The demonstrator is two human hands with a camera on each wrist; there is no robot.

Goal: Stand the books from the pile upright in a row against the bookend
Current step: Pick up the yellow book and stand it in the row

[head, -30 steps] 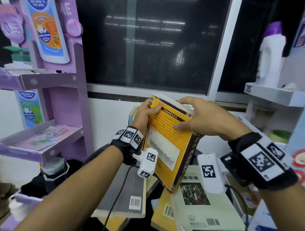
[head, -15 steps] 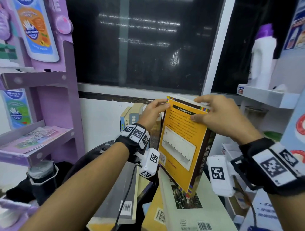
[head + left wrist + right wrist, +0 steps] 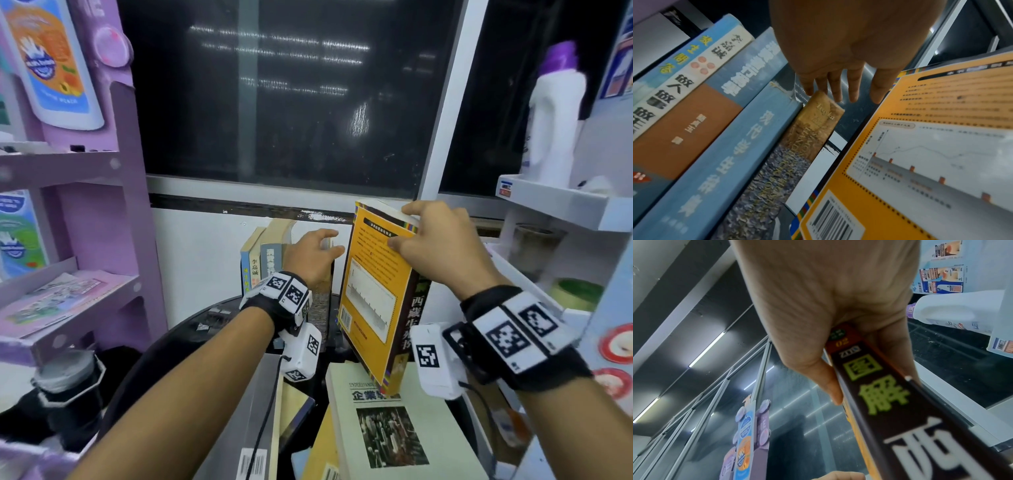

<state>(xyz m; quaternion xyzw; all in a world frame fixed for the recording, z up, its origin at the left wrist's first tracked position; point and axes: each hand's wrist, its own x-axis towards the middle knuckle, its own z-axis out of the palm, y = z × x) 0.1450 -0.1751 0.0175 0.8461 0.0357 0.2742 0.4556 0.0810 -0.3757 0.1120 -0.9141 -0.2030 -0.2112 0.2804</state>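
Yellow book [image 3: 375, 291]: held upright off the pile [image 3: 387, 428], at 3 o'clock of the standing row [image 3: 265, 255], a gap between; likely ready to slot in.
Right hand [image 3: 433, 240]: clamps the book's top edge, thumb on the back cover, fingers over the top.
Left hand [image 3: 313, 255]: fingers relaxed and spread, holding nothing, fingertips [image 3: 835, 95] at the end book's top, probably steadying the row.
Bookend: not identifiable.

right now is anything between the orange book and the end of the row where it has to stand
Only the left hand: its open fingers reach over the top of the last book in the row, inside the gap beside the orange book that the right hand holds by its top. No other object is visible in that gap.
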